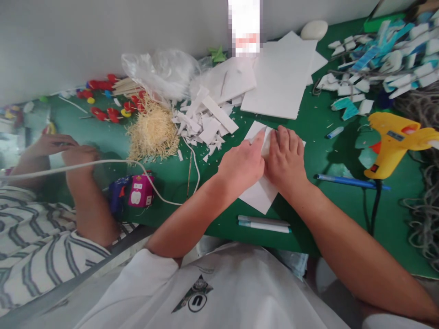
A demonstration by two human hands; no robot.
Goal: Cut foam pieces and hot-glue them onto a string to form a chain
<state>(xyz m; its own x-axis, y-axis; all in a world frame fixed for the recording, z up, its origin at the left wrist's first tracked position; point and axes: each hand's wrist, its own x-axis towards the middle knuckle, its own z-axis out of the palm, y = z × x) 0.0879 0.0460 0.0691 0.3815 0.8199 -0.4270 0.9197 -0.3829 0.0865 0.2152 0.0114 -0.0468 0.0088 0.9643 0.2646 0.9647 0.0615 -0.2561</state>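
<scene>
A small white board piece (262, 196) lies at an angle on the green table in front of me, with both hands on it. My left hand (243, 160) is closed, its index finger stretched along the board; whatever its curled fingers hold, if anything, is hidden. Right beside it, my right hand (286, 157) rests palm down with fingers stretched over the board. A line or crease shows on the board near my fingertips. Below the board lie a grey marker (264, 221) and a white marker (265, 226). A blue pen (353, 182) is to the right of my right hand.
White scraps (209, 125), a stick pile (154, 128) and larger white sheets (279, 82) lie beyond. A yellow glue gun (393, 144) and grey cord (425, 219) are at right. A white cable (137, 163) crosses left, near a co-worker's hands (75, 153) and a pink box (141, 190).
</scene>
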